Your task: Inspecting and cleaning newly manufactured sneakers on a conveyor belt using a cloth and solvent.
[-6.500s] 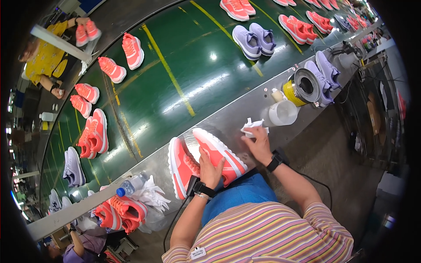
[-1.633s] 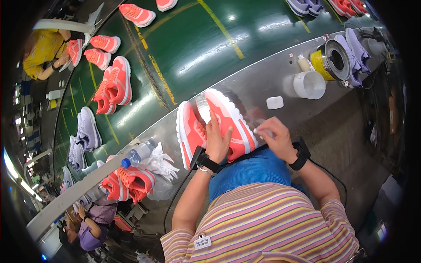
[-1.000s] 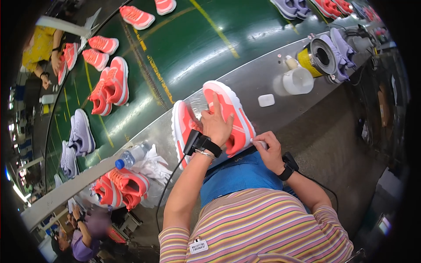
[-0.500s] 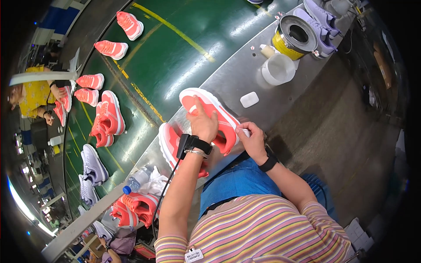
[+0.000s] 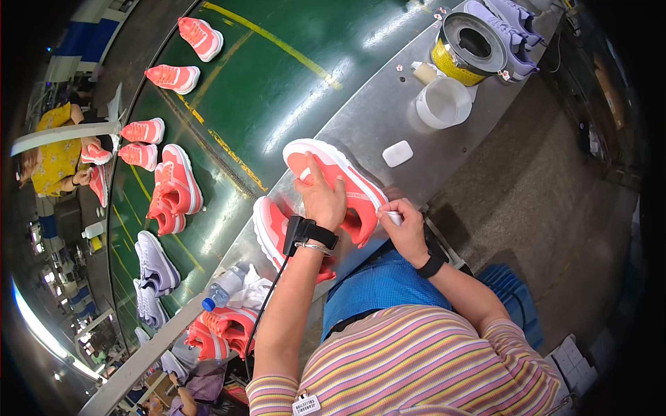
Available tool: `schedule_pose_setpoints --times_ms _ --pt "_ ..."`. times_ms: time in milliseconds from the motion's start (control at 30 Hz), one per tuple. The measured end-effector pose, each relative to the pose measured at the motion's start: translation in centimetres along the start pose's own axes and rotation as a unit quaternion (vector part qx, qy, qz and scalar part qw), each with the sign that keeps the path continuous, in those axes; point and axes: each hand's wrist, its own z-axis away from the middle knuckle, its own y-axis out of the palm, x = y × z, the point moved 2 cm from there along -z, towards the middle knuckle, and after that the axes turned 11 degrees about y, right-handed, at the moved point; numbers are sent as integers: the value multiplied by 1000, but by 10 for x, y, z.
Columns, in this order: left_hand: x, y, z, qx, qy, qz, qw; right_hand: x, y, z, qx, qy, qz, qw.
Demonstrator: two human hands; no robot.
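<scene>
A coral sneaker (image 5: 341, 172) with a white sole lies on the metal ledge in front of me, its toe pointing away. My left hand (image 5: 325, 202) lies over it and grips it, fingers reaching toward the toe. At the heel end my right hand (image 5: 408, 232) pinches a small white piece (image 5: 394, 217) of a material I cannot make out, close to the sole's edge. Whether the piece touches the sole is hard to see. A second coral sneaker (image 5: 267, 225) rests just left, partly hidden by my left wrist.
A green conveyor belt (image 5: 277, 76) with coral and lilac sneakers runs beyond the metal ledge (image 5: 361, 132). On the ledge are a white block (image 5: 397, 154), a white tub (image 5: 444, 102) and a yellow-banded can (image 5: 458, 62). A water bottle (image 5: 225, 286) stands lower left. Across the belt, a person (image 5: 59, 152) handles sneakers.
My right hand has shifted slightly down and right along the heel with the white piece. The left hand keeps its hold. The person across the belt has moved the sneakers in their hands.
</scene>
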Motion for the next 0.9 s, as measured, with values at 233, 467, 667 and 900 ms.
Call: schedule_pose_setpoints --times_ms 233,467,667,900 --pt "11 -2 2 -8 11 30 999 -1 -3 3 0 -38 42 998" --pt "29 -13 37 -63 66 32 995 36 -31 -54 -53 -167 113 978" --pt "35 -16 93 -130 100 -24 986 38 -21 -106 -61 -324 425 843" --pt "127 -57 168 -275 -93 229 929 28 20 -58 376 57 62 923"
